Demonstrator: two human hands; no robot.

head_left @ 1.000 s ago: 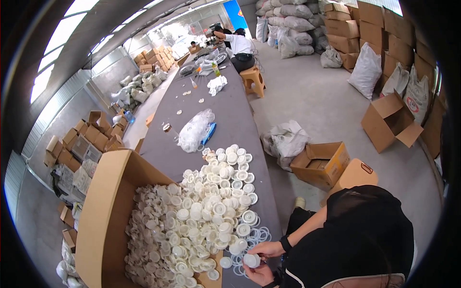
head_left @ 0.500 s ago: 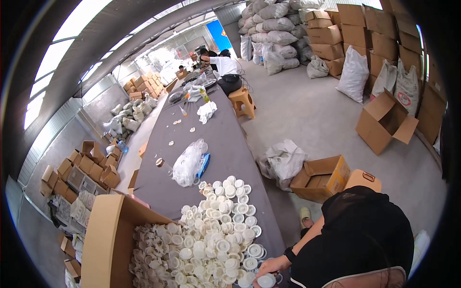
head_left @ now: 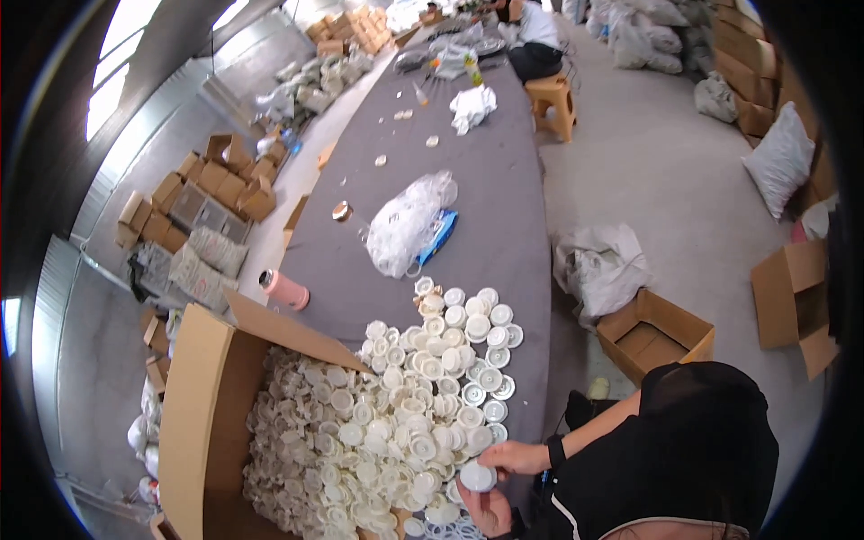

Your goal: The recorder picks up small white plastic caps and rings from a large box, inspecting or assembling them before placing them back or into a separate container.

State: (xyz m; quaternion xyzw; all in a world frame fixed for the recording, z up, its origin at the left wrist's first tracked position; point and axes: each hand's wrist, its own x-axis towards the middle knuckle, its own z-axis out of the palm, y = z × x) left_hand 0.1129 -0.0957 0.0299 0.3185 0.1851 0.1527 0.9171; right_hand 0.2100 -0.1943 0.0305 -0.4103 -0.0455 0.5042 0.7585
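Note:
Just past the table's near edge, my right hand (head_left: 515,456) grips the edge of a round white plastic lid (head_left: 478,477). My left hand (head_left: 487,509) is closed around the lid's lower side, with its fingertips partly hidden. A large heap of white plastic lids (head_left: 360,450) spreads over the table beside my hands, some lying singly along its right side. Several thin pale rings (head_left: 463,529) lie just below my left hand.
A tall cardboard box (head_left: 193,423) opens onto the heap. Beyond lie a pink flask (head_left: 286,292), a clear plastic bag (head_left: 409,225) and a blue packet (head_left: 438,236). An open carton (head_left: 652,328) and a white sack (head_left: 598,270) sit on the floor. Another person (head_left: 537,40) sits farther along.
My view has swung so the table sits lower and farther right. My hands have come up from the bottom edge, and both now show at a lid. The pink flask has come into full view.

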